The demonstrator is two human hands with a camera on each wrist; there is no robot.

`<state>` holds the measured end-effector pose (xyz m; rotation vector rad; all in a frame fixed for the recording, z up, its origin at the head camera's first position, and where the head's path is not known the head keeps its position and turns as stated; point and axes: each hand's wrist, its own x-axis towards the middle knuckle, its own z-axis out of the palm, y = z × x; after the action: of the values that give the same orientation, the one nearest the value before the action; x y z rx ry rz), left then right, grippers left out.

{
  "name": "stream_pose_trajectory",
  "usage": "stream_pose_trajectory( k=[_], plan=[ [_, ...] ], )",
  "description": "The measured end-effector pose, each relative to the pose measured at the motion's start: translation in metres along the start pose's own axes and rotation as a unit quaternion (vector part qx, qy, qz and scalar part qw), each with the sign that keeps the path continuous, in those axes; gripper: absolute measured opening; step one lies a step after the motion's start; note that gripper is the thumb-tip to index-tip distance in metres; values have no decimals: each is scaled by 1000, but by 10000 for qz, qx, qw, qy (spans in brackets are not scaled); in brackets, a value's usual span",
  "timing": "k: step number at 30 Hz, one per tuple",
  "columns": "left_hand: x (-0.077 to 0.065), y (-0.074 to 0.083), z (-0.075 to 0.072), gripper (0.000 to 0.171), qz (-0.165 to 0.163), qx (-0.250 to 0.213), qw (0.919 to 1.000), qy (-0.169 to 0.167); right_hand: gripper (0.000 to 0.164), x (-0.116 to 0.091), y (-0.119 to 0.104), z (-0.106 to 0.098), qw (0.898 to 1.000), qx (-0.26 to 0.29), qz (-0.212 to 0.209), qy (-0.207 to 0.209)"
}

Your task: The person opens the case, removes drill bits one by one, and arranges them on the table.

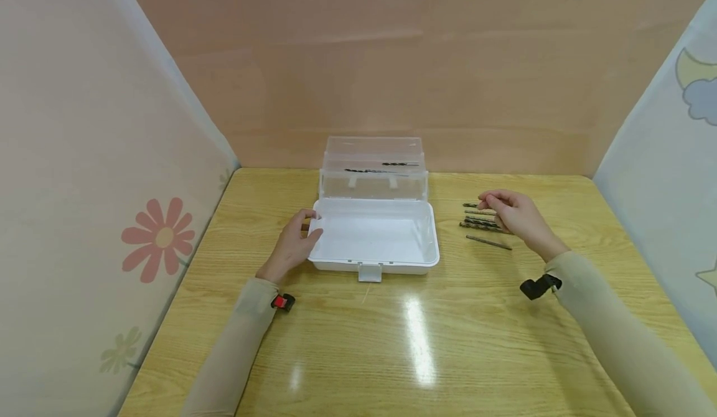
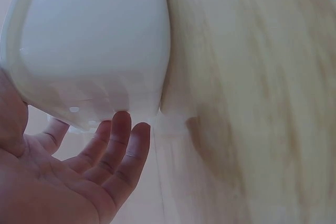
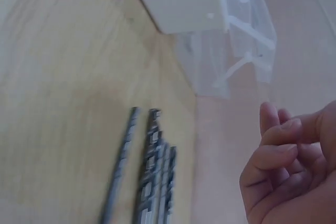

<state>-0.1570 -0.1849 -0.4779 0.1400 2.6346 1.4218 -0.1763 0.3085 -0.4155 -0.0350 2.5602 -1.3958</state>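
A white storage box [image 1: 370, 233] stands on the table with its translucent lid [image 1: 373, 145] and upper tray [image 1: 366, 187] folded back. My left hand [image 1: 297, 239] grips its left end, thumb over the rim and fingertips against the outer wall [image 2: 89, 40]. Dark drill bits [image 1: 400, 163] lie in the raised translucent part. To the right of the box, several more drill bits [image 1: 488, 243] lie roughly side by side on the table. Above them hovers my right hand [image 1: 518, 218], its fingers [image 3: 273, 156] curled in toward the thumb with nothing visible between them.
A latch [image 1: 370, 272] hangs from the box's front edge. The wooden table [image 1: 347, 355] meets a tan backdrop [image 1: 370, 62] behind the box. Pale printed panels [image 1: 84, 124] rise along both sides. Each wrist wears a black strap [image 1: 539, 287].
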Motion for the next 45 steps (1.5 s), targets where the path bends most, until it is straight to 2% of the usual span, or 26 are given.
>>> stream_pose_trajectory(
  k=[4,8,14,22,29,34,38,45],
  plan=[
    [0,1,1,39,-23,-30,10000,-42,52,7,-16,-4,9997,-174,-154,-65],
    [0,2,1,39,-48,-36,10000,-36,55,13,-34,-7,9979,-577,-295,31],
    [-1,2,0,39,-101,-39,9999,-29,56,23,-67,-1,9925,-1139,-405,158],
    [-2,3,-1,38,-110,-37,9999,-9,52,42,-98,15,9935,-996,-463,285],
    [-1,3,-2,38,-136,-47,9999,-36,32,57,-107,29,9889,-1099,-782,621],
    [0,2,-1,38,-138,-52,9999,-51,35,68,-111,36,9872,-1171,-893,614],
    [0,1,-1,37,-168,-33,9998,-42,38,77,-113,41,9889,-1155,-798,480],
    [2,1,0,38,-148,-17,9999,-43,34,89,-111,52,9892,-1020,-909,529]
  ],
)
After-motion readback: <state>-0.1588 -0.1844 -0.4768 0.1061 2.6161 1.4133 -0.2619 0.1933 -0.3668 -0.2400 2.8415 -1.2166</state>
